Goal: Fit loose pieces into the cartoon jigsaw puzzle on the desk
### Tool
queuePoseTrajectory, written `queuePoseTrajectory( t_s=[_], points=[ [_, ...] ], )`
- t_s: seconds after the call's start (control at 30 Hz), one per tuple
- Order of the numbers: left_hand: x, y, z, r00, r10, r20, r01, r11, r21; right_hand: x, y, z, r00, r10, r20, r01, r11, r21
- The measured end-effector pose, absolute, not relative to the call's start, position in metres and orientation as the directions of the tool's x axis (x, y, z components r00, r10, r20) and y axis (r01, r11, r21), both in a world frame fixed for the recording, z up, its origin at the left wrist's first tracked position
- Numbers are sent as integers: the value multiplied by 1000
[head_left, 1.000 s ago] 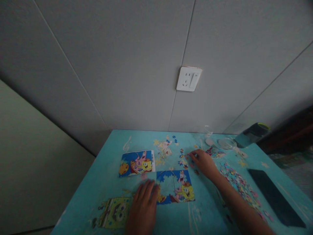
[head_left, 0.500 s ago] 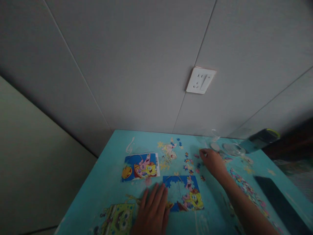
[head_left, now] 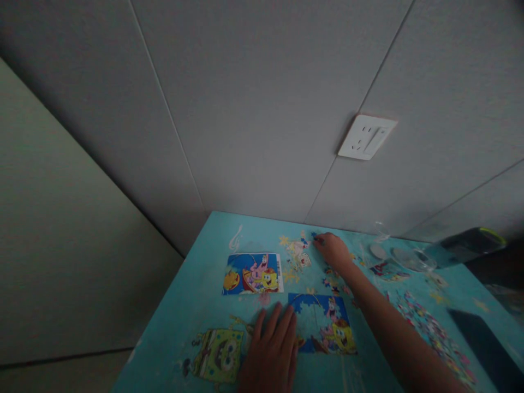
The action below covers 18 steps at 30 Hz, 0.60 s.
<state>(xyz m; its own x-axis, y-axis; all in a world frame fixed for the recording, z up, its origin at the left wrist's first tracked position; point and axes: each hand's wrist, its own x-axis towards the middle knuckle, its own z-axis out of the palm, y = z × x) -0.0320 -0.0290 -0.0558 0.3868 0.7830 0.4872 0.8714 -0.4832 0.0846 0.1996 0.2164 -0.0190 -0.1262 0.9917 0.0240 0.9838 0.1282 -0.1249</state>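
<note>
My left hand (head_left: 272, 346) lies flat, fingers stretched out, over the left edge of a partly assembled jigsaw puzzle (head_left: 341, 333). The puzzle has a blue top, cartoon figures at its right and a gap in the middle. Farther back, my right hand (head_left: 333, 251) pinches at a small dark blue puzzle piece (head_left: 314, 236); the fingertips partly hide it. Loose puzzle pieces (head_left: 331, 285) lie under and beside the right forearm. A printed picture card (head_left: 254, 274) showing the same scene rests behind my left hand.
A heap of mixed pieces (head_left: 434, 333) spreads right of my forearm, beside a dark flat object (head_left: 487, 341). Clear plastic containers (head_left: 413, 259) and a dark-ended transparent cup (head_left: 466, 248) stand at the back right. A wall with a socket (head_left: 367, 136) borders the cartoon-printed table (head_left: 184, 305).
My right hand has moved left and back to the blue pieces near the table's far edge. My left hand stays at the puzzle. The view has turned slightly left.
</note>
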Motion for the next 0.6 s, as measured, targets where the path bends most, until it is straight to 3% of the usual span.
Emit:
queuePoseTrajectory(
  t_s=[0.37,0.6],
  points=[
    [-32,-30,-60,395,780,486,855,-506,118,192,198,-13,-230,973,3,973,230,19],
    [-34,-28,-62,406,760,507,851,-516,93,195,201,-13,-209,978,8,977,209,-32]
  ],
)
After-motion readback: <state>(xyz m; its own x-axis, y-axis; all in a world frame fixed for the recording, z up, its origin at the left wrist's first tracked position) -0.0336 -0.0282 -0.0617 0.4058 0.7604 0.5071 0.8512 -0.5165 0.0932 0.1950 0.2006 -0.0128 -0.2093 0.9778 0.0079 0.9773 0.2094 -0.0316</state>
